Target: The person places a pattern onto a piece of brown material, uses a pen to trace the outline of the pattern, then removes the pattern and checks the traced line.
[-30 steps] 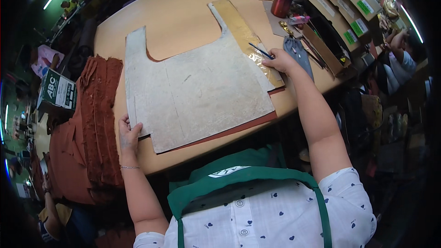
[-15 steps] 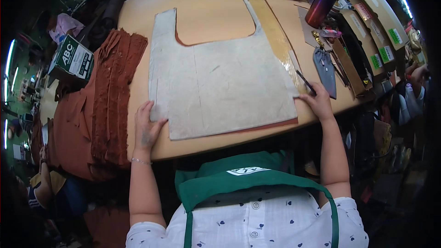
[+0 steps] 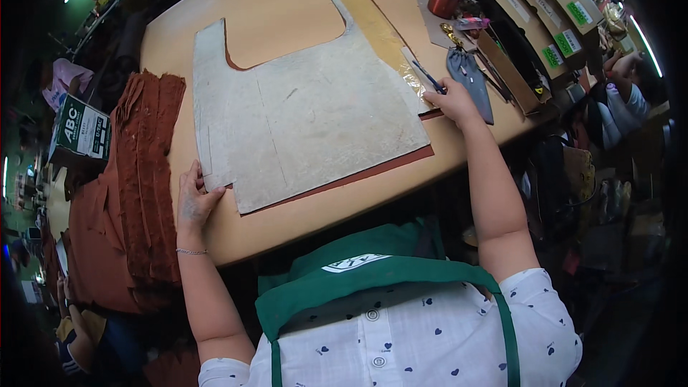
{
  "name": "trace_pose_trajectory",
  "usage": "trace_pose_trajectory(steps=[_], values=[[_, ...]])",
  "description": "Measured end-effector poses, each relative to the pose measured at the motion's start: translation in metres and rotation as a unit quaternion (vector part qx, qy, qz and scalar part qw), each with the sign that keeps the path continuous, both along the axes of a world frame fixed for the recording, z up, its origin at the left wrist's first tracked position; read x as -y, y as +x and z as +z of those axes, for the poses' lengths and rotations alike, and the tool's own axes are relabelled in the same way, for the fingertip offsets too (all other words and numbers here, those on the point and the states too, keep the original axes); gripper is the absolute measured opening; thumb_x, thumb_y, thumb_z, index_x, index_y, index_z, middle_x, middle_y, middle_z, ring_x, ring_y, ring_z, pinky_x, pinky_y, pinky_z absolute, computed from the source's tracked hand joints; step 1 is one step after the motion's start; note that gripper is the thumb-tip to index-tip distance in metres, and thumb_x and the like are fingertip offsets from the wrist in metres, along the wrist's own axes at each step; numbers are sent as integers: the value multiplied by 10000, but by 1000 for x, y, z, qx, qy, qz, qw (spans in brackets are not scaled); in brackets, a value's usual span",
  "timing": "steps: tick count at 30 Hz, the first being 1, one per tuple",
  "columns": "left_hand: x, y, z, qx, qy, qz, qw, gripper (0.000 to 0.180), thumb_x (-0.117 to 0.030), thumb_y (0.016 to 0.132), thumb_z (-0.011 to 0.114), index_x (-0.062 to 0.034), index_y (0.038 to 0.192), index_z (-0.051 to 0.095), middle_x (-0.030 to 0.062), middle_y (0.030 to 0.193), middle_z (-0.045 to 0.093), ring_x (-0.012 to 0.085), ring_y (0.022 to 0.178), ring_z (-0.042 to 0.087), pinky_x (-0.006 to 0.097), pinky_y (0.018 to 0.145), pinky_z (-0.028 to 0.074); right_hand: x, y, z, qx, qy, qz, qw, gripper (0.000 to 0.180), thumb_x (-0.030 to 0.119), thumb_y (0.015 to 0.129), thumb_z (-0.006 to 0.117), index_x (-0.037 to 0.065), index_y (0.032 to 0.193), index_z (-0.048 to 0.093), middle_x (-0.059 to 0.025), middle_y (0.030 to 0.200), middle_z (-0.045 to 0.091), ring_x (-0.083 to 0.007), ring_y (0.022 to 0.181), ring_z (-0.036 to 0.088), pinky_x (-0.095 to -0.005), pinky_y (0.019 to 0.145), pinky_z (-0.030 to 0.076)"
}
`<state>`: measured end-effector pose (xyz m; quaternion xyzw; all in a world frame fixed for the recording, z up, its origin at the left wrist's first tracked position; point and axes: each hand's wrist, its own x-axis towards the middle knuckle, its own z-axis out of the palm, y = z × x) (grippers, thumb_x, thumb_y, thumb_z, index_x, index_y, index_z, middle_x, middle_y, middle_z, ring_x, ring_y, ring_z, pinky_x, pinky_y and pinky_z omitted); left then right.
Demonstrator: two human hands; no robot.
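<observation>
Head view: hands are both at the large grey sheet [image 3: 322,107], which lies flat on the desk [image 3: 279,0] in front of the person, over a brown sheet [image 3: 412,157] that shows beyond its near edge. Left hand [image 3: 195,199] is at the near left corner, with fingers along the side and thumb near the notch; it seems to steady this corner lightly. Right hand [image 3: 453,98] grasps a thin dark pen [image 3: 428,77] between thumb and fingers, beside the right border, near the yellow strip [image 3: 380,29].

To position the sheets well, I judge it is better to press both sides evenly, and to check that the brown margin is sufficient all around without any fold.

The brown sheet is mostly hidden under the grey one, so its full outline cannot be known. Which end of the pen is the writing point is hard to make out. The surrounding room is dark and bent toward the rim.
</observation>
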<state>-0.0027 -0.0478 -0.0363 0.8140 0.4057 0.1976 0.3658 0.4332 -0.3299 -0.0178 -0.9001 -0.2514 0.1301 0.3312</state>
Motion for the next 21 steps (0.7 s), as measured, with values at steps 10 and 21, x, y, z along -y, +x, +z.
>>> trace_pose_trajectory(steps=[10, 21], values=[[-2, -1, 2, 13, -48, -14, 999, 691, -24, 617, 740, 22, 1233, 430, 84, 1018, 423, 177, 919, 481, 273, 854, 446, 9, -5, 1, 20, 8, 39, 999, 278, 156, 651, 708, -9, 854, 615, -159, 797, 606, -253, 756, 587, -335, 690, 449], [2, -4, 5, -41, 90, -41, 994, 654, -60, 629, 751, 58, 1198, 451, 128, 982, 465, 234, 895, 497, 293, 831, 429, 19, -3, -19, 189, 13, 93, 977, 316, 179, 693, 684, -28, 914, 593, -190, 878, 568, -326, 849, 548, -362, 760, 433]])
